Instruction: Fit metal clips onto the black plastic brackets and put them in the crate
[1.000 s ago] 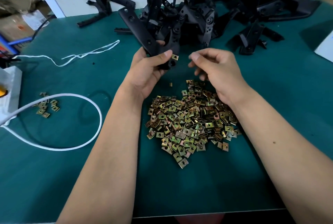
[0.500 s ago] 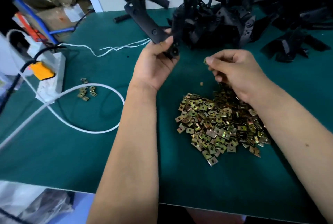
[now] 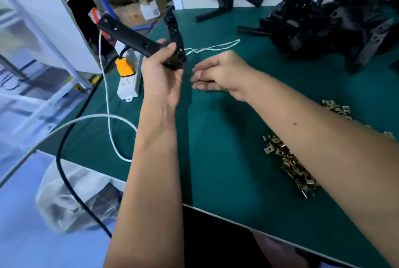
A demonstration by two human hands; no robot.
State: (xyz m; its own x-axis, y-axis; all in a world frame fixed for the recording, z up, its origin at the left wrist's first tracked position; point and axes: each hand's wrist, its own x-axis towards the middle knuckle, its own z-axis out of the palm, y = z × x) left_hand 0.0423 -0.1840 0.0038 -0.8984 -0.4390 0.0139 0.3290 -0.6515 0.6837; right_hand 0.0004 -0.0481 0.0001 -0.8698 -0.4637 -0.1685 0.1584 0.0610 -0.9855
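Your left hand (image 3: 160,73) has its grip around one black plastic bracket (image 3: 151,39), held over the bench's (image 3: 226,149) left edge. Your right hand (image 3: 218,73) is relaxed and empty. No crate shows; the bracket pile (image 3: 323,28) and the metal clips (image 3: 289,164) still wait, so most work remains.

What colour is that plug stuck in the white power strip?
Orange. The plug sits in the power strip at the table's left edge, seen in the head view.
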